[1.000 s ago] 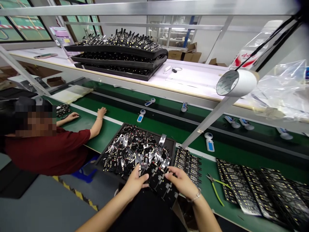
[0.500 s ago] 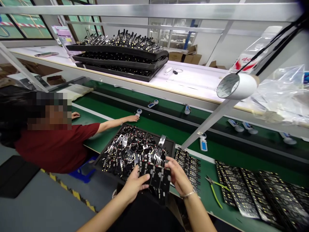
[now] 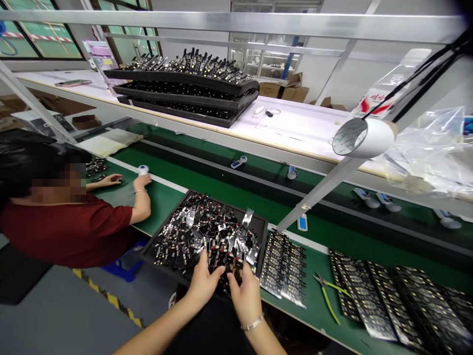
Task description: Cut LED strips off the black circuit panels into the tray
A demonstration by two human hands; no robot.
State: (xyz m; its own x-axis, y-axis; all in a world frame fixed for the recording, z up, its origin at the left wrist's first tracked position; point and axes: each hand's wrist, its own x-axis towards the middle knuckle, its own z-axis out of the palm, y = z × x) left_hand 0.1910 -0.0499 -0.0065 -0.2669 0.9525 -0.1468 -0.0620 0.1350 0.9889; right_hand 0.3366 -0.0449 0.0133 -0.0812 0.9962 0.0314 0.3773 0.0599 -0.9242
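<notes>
Forward-down head view, apparently wide-angle

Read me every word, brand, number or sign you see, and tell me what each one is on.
None can be quoted with certainty.
Clear bottle, on its label: red lettering, too blurred to read.
White roll: greenish marks inside, illegible.
Black board panel between left hand and right hand: any print too small.
Blue-and-white device: nothing legible.

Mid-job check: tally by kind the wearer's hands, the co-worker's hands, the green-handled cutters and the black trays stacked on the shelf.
Wearer's left hand and right hand: 2
Co-worker's hands: 2
Green-handled cutters: 1
Stacked black trays: 3
Total: 8
</notes>
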